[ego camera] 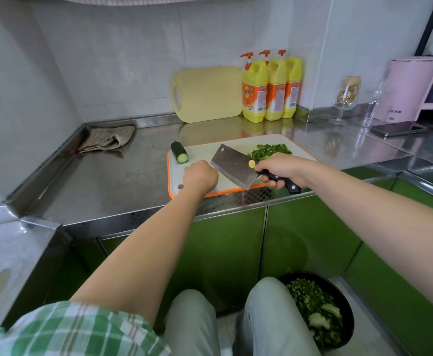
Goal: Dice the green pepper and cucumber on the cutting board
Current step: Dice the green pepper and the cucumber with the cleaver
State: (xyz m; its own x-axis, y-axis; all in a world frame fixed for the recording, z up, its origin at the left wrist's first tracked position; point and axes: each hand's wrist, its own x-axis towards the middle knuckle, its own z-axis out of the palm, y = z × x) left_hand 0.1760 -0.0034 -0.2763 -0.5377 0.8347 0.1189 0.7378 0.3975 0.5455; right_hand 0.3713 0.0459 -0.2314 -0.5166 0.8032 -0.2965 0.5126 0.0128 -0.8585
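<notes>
Cucumber stub (180, 152), bumpy dark skin and pale cut face, lies at the far-left corner of the white, orange-rimmed cutting board (205, 153); diced green pieces (270, 151) heap at its far right. Below the board, a black bowl (345, 301) holds chopped greens (310, 301). Your right hand (279, 170) wraps its fingers round the black handle of the cleaver (232, 165). Your left hand (200, 177) sits knuckles-up beside the blade, fingers curled under; I cannot tell whether they pinch anything.

On the bench (107, 181) lay the cutting board (205, 150). The cucumber piece (180, 152) sat on its corner beyond the left hand's fingers (207, 168), the diced pile (270, 151) behind the right hand's fingers (274, 181), the cleaver (232, 165) between them.
</notes>
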